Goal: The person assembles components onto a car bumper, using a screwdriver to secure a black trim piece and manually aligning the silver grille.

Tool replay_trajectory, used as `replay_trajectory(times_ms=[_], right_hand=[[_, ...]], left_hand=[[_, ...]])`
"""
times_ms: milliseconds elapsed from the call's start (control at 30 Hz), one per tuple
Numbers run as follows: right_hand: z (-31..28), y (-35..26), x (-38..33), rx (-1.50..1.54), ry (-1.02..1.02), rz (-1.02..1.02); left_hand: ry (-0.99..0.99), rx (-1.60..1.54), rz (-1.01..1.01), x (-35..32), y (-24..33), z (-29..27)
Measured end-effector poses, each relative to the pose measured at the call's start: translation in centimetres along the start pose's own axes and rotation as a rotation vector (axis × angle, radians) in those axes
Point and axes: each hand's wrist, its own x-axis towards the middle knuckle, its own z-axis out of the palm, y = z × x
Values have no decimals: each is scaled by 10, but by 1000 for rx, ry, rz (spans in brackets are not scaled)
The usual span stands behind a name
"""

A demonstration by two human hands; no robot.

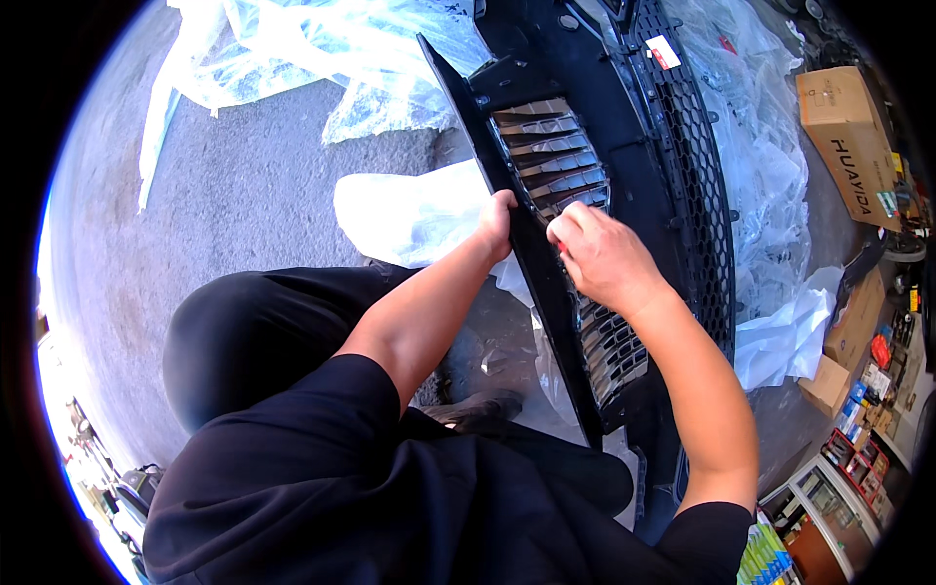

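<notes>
A black car bumper (624,107) stands on edge in front of me, with a slatted chrome grille (551,156) set in it and a honeycomb mesh panel (697,185) to its right. My left hand (495,222) grips the bumper's left edge. My right hand (600,255) is closed against the grille's slats, pinching something small and reddish that I cannot make out. Below my right hand more of the grille (614,351) shows.
Clear plastic wrapping (322,49) lies on the concrete floor (234,195) at the top and right. White paper (414,214) sits by my left hand. Cardboard boxes (846,136) and shelves of small goods (858,429) stand at the right. My dark shoe (483,408) is below.
</notes>
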Motion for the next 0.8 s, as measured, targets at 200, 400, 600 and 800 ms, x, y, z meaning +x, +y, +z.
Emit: replay_trajectory(times_ms=[200,400,600,800], right_hand=[[-16,8,5,15,76,95],[-32,14,24,103,219,228],[-25,23,29,71,199,246],[-21,23,31,86,186,282]], left_hand=[[-28,-7,-24,-9,3,5],[-7,9,-21,3,0,-2],[-23,10,-10,0,1,0],[-14,23,-20,-11,6,6]])
